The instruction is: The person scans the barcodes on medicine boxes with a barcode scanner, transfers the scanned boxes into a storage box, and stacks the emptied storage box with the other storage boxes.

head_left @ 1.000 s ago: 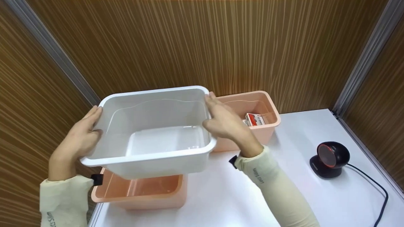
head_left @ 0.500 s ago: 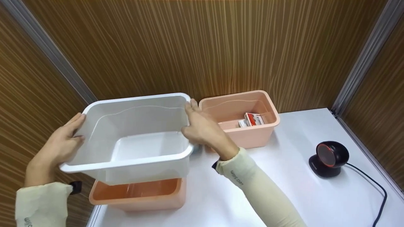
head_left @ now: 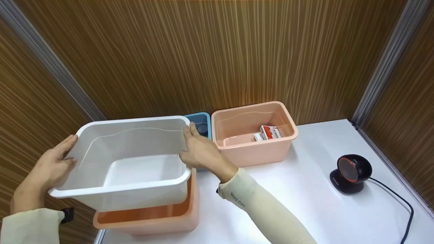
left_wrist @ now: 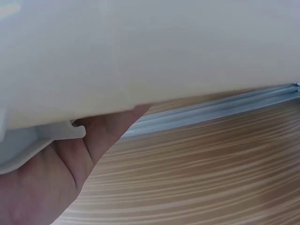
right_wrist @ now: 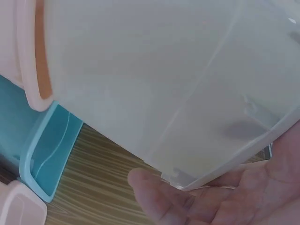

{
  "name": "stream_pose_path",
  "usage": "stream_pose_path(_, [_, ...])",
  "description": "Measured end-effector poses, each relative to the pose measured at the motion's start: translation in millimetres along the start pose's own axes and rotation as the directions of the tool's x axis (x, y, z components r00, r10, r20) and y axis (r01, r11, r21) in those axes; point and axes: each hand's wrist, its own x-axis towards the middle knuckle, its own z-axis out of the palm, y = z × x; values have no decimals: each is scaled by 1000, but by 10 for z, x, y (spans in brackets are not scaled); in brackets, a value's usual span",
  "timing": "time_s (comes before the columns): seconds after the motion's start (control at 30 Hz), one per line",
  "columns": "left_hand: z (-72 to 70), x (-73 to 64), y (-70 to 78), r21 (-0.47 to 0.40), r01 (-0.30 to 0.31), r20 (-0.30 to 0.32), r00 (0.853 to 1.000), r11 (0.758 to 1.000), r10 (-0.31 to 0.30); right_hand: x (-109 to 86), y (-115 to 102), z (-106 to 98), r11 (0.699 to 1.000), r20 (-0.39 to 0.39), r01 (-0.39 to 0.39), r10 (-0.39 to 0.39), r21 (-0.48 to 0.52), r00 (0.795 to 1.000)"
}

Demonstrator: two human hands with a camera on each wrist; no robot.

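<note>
A white plastic bin (head_left: 145,195), bare inside, is held in the air between both hands, tilted so its opening faces me. My left hand (head_left: 49,169) grips its left end at the rim; in the left wrist view the palm (left_wrist: 42,187) lies under that rim. At the opposite end my right hand (head_left: 203,149) grips the rim, and the right wrist view shows its fingers (right_wrist: 159,197) curled beneath the edge. Below the white bin stands a pink bin (head_left: 145,225), partly covered by it. Behind the right hand, a blue bin (head_left: 209,127) shows only in part.
A second pink bin (head_left: 251,156) stands by the back wall, with small red and white boxes (head_left: 270,132) inside. On the right of the white table (head_left: 288,200) sits a black round device (head_left: 352,173) with a cable. Wood-patterned panels enclose the back and sides.
Both hands have carried the white bin left and lower. The blue bin has come into sight behind it, and more of the back pink bin shows.
</note>
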Motion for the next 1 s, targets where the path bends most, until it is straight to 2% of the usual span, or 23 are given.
stream_pose_path(0.17, [40,-32,-79,24,39,0,999,999,-39,2,-34,91,1000,19,-4,5,-28,1000])
stream_pose_path(0.43, [63,-71,-158,-1,81,-11,997,997,-81,-44,-102,141,999,27,-1,3,-55,1000])
stream_pose_path(0.53, [79,-88,-185,-16,85,3,996,996,-85,-56,-99,173,997,34,3,0,-82,999])
stream_pose_path(0.67, [159,-75,-242,-48,80,22,997,996,-79,-48,-72,212,995,40,-7,12,-103,999])
stream_pose_path(0.83, [280,-43,-333,-79,78,17,997,994,-77,-36,-53,239,993,30,-11,14,-115,999])
stream_pose_path(1.0, [369,-54,-418,-106,110,22,994,988,-108,-36,-61,270,992,20,-1,4,-130,1000])
